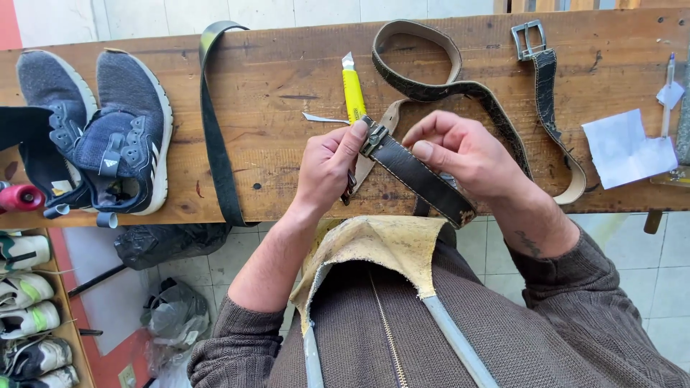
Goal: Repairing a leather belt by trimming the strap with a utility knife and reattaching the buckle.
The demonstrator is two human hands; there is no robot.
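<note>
Both hands on a dark belt strap at the desk's near edge.
Left hand (327, 165) pinches the strap's (420, 176) buckle end; right hand (460, 154) grips its middle. The strap's long axis runs diagonally, upper-left to lower-right. Wooden desk (287, 93), tiled floor (661, 266) beneath; yellow utility knife (352, 90) just beyond the hands.

Belt strap (420, 179) end hidden behind right hand (467, 154); left sneaker (54, 93) partly covered by dark cloth.

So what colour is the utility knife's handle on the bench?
Bright yellow: the utility knife, clearest in the head view.
</note>
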